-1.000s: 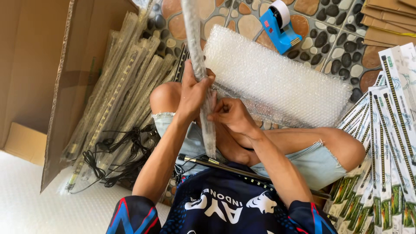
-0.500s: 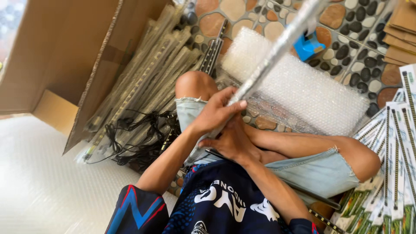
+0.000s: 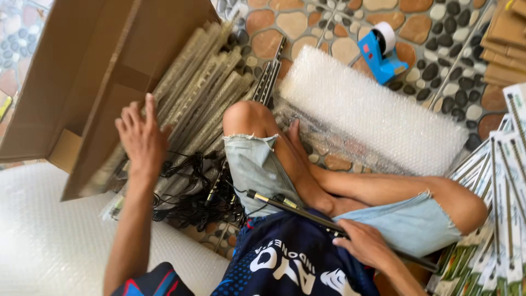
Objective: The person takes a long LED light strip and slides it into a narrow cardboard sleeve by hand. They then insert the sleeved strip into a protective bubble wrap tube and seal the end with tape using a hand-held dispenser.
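Note:
I sit cross-legged on a pebble-pattern floor. My left hand (image 3: 142, 137) is spread open, fingers apart, over a pile of long bubble-wrapped strips (image 3: 203, 87) that spill from an open cardboard box (image 3: 71, 71). My right hand (image 3: 370, 244) rests on a long thin dark bar (image 3: 307, 214) lying across my lap, fingers curled over it. A tangle of black cables (image 3: 189, 203) lies just below my left hand.
A roll of bubble wrap (image 3: 372, 109) lies beyond my knees, with a blue tape dispenser (image 3: 381, 52) behind it. Printed long packages (image 3: 501, 192) fan out at the right. Flat cardboard pieces (image 3: 507, 49) stack at the top right. A bubble-wrap sheet (image 3: 49, 241) covers the lower left.
The wrapped strip that both hands held upright is out of my hands. My left hand has reached left to the pile by the box; my right hand has dropped to the bar on my lap.

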